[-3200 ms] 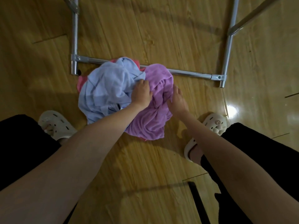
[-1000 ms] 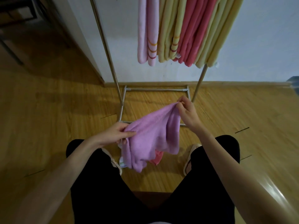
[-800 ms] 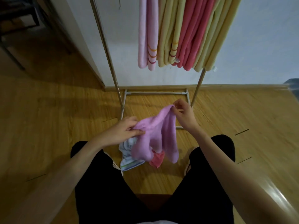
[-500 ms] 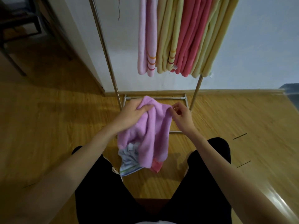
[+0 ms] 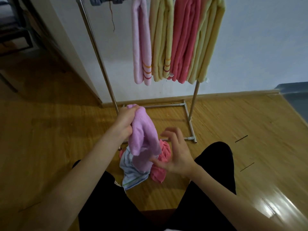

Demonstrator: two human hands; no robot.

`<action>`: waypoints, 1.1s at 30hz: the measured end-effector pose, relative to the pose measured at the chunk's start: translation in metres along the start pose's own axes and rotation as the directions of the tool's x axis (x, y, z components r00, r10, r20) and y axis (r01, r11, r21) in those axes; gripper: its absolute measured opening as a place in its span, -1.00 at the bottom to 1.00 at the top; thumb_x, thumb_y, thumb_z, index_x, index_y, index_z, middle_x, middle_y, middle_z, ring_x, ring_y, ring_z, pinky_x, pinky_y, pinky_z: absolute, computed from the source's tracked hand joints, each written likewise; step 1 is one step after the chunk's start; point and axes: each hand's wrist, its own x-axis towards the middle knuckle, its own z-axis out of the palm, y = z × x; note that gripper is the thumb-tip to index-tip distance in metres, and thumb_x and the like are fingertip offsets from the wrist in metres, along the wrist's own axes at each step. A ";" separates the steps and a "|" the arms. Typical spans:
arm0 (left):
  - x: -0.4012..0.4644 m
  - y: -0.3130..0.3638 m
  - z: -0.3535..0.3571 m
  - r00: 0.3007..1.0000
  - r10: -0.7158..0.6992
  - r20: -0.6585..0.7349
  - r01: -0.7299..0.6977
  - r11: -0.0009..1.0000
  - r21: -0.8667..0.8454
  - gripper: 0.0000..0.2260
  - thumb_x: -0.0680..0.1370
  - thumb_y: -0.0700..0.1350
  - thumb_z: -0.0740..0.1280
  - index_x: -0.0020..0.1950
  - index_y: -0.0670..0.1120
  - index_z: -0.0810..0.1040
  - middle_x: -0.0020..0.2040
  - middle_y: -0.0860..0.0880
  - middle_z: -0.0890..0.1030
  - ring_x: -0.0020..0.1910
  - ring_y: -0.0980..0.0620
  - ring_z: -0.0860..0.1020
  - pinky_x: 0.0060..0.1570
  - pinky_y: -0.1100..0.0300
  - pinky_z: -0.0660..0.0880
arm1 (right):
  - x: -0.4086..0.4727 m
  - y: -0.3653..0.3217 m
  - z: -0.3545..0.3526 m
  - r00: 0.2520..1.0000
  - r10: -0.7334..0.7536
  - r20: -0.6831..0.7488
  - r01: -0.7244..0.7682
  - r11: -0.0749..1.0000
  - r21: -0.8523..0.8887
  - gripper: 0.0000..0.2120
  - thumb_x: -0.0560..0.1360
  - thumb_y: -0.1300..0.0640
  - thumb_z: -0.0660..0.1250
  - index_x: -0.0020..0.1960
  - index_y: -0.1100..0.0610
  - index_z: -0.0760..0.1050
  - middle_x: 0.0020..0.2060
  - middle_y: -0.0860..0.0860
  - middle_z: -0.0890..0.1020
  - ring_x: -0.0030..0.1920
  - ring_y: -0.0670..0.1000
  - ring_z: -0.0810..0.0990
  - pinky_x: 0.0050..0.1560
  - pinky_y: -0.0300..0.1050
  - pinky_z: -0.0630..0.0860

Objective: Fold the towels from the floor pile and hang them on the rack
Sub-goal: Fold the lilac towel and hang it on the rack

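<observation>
Seen from the head camera, the left hand keeps a clenched grip on one end of the purple towel, which hangs bunched from the fist above the floor pile. Below it lie the blue towel and the pink towel on the wooden floor, beside the foot bar of the rack. Just beside the purple cloth's lower part, the right hand has its fingers spread and grips nothing. Folded pink, yellow and coral towels hang from the rack above.
</observation>
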 end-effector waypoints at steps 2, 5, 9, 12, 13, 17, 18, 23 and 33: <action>0.005 0.002 0.002 0.992 -0.093 -0.083 0.086 0.993 -0.084 -0.75 0.61 -0.27 0.16 -0.27 -0.10 0.35 -0.31 -0.03 0.38 -0.35 0.06 0.38 -0.32 0.30 0.41 | -0.003 -0.005 0.010 0.997 -0.077 -0.014 0.076 0.996 -0.043 -0.43 0.30 -0.19 0.52 0.10 0.17 0.46 0.04 0.06 0.41 0.03 0.07 0.46 -0.06 -0.05 0.49; 0.010 0.004 0.005 0.977 -0.159 -0.141 0.139 0.980 -0.140 -0.71 0.63 -0.24 0.11 -0.30 -0.09 0.31 -0.31 -0.03 0.35 -0.32 0.04 0.39 -0.29 0.30 0.36 | 0.003 -0.010 0.025 0.995 -0.096 0.027 0.098 0.992 -0.073 -0.51 0.33 -0.16 0.52 0.04 0.19 0.55 0.02 0.07 0.43 -0.02 0.06 0.46 -0.14 -0.02 0.48; 0.006 0.007 0.003 0.963 -0.177 -0.201 0.151 0.979 -0.139 -0.78 0.65 -0.20 0.09 0.07 -0.25 0.51 -0.02 -0.18 0.55 0.07 -0.08 0.50 0.10 0.05 0.46 | 0.014 -0.016 0.033 0.998 -0.055 -0.043 0.054 0.998 -0.021 -0.57 0.37 -0.06 0.50 0.05 0.24 0.54 0.01 0.10 0.46 0.00 0.05 0.46 -0.05 -0.08 0.48; 0.008 0.005 0.000 0.963 -0.175 -0.203 0.156 0.982 -0.105 -0.68 0.66 -0.18 0.11 0.30 -0.35 0.43 0.23 -0.23 0.52 0.22 -0.17 0.51 0.22 0.06 0.44 | 0.019 -0.015 0.027 0.999 -0.031 -0.045 0.031 1.000 0.002 -0.69 0.47 0.05 0.36 0.05 0.28 0.53 0.01 0.13 0.47 0.02 0.06 0.48 -0.05 -0.07 0.49; 0.009 0.004 -0.002 0.966 -0.167 -0.195 0.155 0.985 -0.079 -0.68 0.65 -0.17 0.12 0.30 -0.33 0.43 0.23 -0.22 0.53 0.21 -0.17 0.52 0.22 0.05 0.45 | 0.020 -0.014 0.025 0.999 -0.021 -0.039 0.022 1.000 0.015 -0.73 0.48 0.09 0.32 0.03 0.29 0.53 0.00 0.14 0.48 0.01 0.07 0.48 -0.06 -0.05 0.50; 0.020 -0.002 -0.014 0.979 -0.105 -0.173 0.105 0.994 -0.013 -0.79 0.61 -0.26 0.17 0.18 -0.28 0.49 0.03 -0.14 0.54 0.04 -0.05 0.49 0.12 0.10 0.46 | 0.026 -0.007 0.004 0.996 0.074 -0.052 -0.068 0.991 0.114 -0.82 0.54 0.15 0.22 0.02 0.26 0.48 -0.07 0.04 0.52 -0.09 -0.01 0.51 -0.14 -0.06 0.51; 0.022 -0.004 -0.018 0.987 -0.076 -0.140 0.082 0.996 0.043 -0.86 0.60 -0.31 0.18 0.02 -0.25 0.52 -0.07 -0.12 0.51 -0.01 -0.01 0.46 0.05 0.14 0.46 | 0.028 -0.007 -0.002 0.992 0.109 -0.067 -0.099 0.985 0.139 -0.82 0.54 0.16 0.18 0.03 0.24 0.48 -0.10 -0.01 0.53 -0.12 -0.04 0.52 -0.15 -0.10 0.50; 0.013 -0.008 -0.031 0.983 -0.129 0.132 0.073 0.929 0.363 -0.92 0.57 -0.29 0.27 -0.11 -0.16 0.51 -0.20 -0.09 0.53 -0.23 0.05 0.52 -0.31 0.24 0.49 | 0.050 -0.017 -0.024 0.987 0.138 -0.084 -0.121 0.976 0.180 -0.87 0.53 0.31 0.19 0.03 0.24 0.48 -0.15 -0.10 0.54 -0.15 -0.15 0.53 -0.18 -0.33 0.45; -0.021 0.012 -0.040 0.944 0.198 0.264 -0.274 0.915 0.295 -0.88 0.56 -0.30 0.28 0.03 -0.27 0.59 -0.14 -0.16 0.65 -0.30 0.06 0.62 -0.29 0.28 0.58 | 0.117 -0.040 -0.042 0.994 0.079 0.074 -0.090 0.981 0.170 -0.82 0.46 0.34 0.29 -0.05 0.18 0.63 -0.22 -0.08 0.67 -0.16 -0.20 0.61 -0.12 -0.39 0.45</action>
